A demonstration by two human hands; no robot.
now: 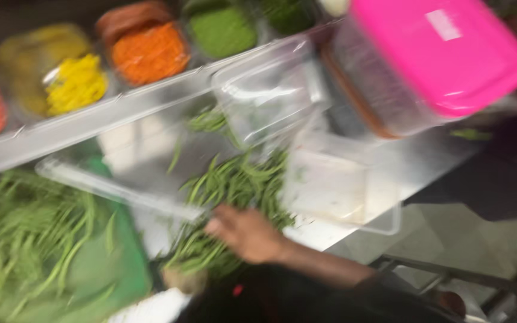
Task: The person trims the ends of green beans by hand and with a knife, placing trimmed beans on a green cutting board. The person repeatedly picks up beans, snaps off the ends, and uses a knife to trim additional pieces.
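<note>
The frame is heavily blurred by motion. My right hand [243,232] reaches in from the lower right and lies on a pile of long green beans [234,185] on the steel counter. Its fingers curl down into the beans, and the blur hides whether they grip any. Around the beans lie clear plastic tubs, one [270,90] just behind them and one [342,185] to their right. More green beans [25,239] fill a green tray [121,269] at the left. My left hand is out of view.
A clear tub with a pink lid [438,54] hangs tilted at the upper right, next to a person in dark clothes [510,167]. Along the back stand containers of yellow [76,84], orange [151,54] and green [222,30] food. The counter edge [330,236] drops off at the lower right.
</note>
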